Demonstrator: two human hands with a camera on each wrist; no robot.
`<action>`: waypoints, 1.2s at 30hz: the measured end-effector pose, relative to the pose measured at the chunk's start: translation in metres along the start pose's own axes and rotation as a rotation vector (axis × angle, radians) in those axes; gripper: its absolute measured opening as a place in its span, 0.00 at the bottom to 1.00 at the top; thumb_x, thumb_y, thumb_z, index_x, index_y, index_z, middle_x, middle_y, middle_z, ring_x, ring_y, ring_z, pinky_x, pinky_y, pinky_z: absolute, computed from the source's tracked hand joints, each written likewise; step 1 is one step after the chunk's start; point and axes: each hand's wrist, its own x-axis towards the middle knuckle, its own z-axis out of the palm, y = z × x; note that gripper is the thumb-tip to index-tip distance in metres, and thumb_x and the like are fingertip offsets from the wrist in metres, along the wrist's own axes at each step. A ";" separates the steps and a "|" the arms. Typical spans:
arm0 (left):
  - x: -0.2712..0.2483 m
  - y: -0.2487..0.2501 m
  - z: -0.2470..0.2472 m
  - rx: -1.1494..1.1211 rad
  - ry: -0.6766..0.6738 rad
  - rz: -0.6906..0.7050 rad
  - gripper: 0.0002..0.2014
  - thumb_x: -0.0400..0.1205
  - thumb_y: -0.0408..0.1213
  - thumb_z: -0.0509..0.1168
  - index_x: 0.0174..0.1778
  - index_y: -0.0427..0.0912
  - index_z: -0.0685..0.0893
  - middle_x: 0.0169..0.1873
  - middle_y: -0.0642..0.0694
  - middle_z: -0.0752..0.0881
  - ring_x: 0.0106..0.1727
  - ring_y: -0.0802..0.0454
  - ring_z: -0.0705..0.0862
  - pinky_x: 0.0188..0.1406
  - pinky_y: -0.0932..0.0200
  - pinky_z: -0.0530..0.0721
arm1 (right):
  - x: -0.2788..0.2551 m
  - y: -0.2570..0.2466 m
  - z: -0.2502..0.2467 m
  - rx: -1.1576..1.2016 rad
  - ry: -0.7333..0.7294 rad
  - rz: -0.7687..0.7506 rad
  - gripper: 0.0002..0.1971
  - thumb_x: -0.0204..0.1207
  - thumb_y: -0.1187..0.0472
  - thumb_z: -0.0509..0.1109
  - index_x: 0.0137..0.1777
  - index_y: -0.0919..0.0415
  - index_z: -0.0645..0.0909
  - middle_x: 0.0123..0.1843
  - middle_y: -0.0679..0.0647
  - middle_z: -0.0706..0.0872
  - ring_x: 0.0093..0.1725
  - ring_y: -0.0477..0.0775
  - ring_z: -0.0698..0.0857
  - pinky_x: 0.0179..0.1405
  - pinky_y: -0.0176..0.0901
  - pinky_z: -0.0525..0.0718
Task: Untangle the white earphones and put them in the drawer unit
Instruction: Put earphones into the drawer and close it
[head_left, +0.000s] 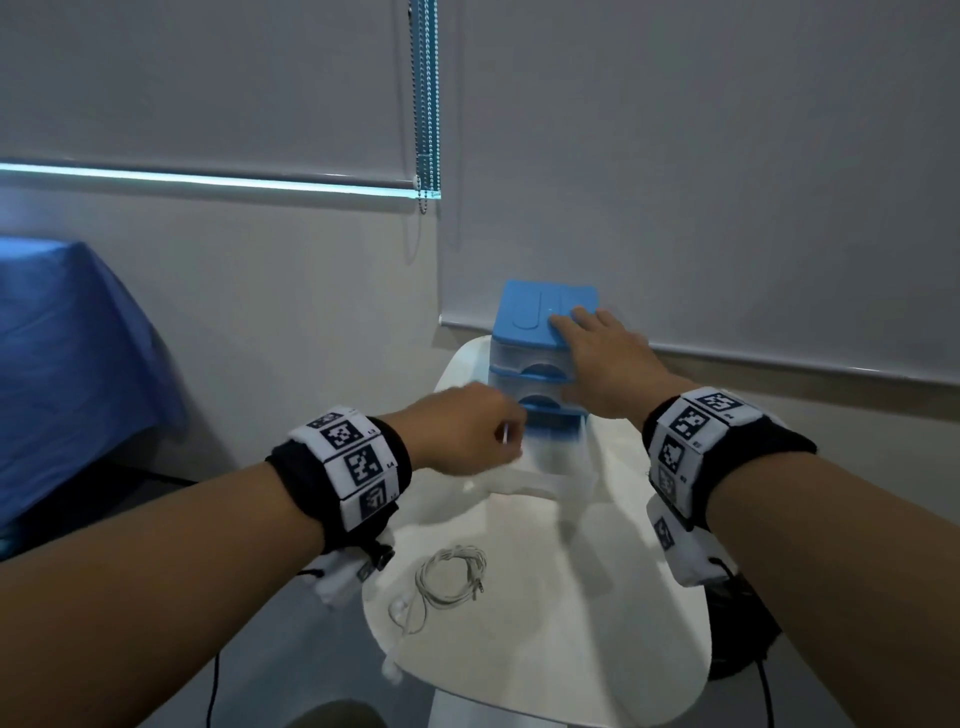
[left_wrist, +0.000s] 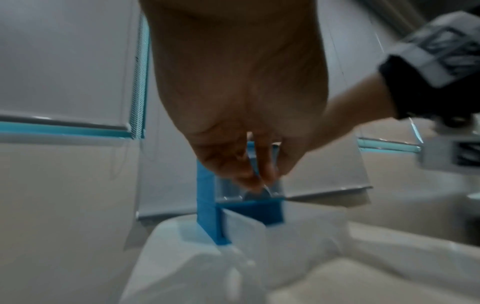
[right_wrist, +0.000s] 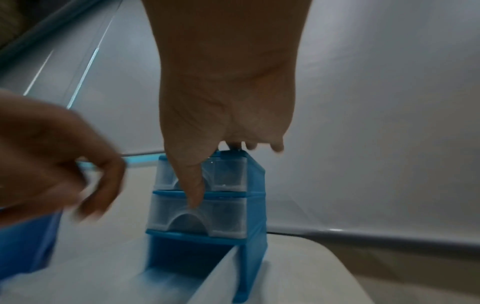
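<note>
Right hand (head_left: 605, 358) lying flat, fingers straight, pressing drawer unit (head_left: 540, 312) top. Left hand (head_left: 467, 431) curling fingers, pinching bottom drawer (head_left: 558, 457).

White table (head_left: 597, 597) by grey wall. Roller blinds (head_left: 701, 156) down, bead chain (head_left: 427, 104) hanging. Blue cloth (head_left: 62, 364) far left.

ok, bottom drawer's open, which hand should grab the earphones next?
Probably the left. The left hand is just in front of the pulled-out bottom drawer, nearer the coiled white earphones on the table, while the right hand lies flat on the blue drawer unit, steadying it.
</note>
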 end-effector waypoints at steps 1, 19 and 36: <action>0.001 -0.002 -0.007 -0.023 0.116 -0.024 0.03 0.86 0.46 0.65 0.50 0.52 0.82 0.49 0.53 0.85 0.49 0.48 0.84 0.53 0.45 0.87 | -0.006 -0.003 -0.003 -0.035 0.004 0.007 0.42 0.79 0.44 0.75 0.87 0.49 0.57 0.84 0.55 0.61 0.85 0.62 0.58 0.79 0.68 0.65; 0.040 -0.029 -0.009 -0.389 0.076 -0.129 0.53 0.84 0.23 0.69 0.87 0.73 0.44 0.83 0.38 0.63 0.42 0.43 0.93 0.41 0.45 0.95 | -0.082 -0.113 0.035 0.157 -0.591 -0.441 0.08 0.74 0.59 0.81 0.45 0.54 0.84 0.42 0.49 0.84 0.45 0.56 0.85 0.39 0.46 0.83; 0.054 -0.041 0.014 -0.289 0.138 -0.081 0.67 0.71 0.23 0.78 0.86 0.68 0.35 0.52 0.32 0.85 0.36 0.39 0.89 0.31 0.53 0.88 | -0.057 -0.029 -0.073 0.437 -0.211 -0.289 0.04 0.77 0.63 0.77 0.42 0.56 0.86 0.34 0.50 0.90 0.33 0.46 0.87 0.37 0.40 0.85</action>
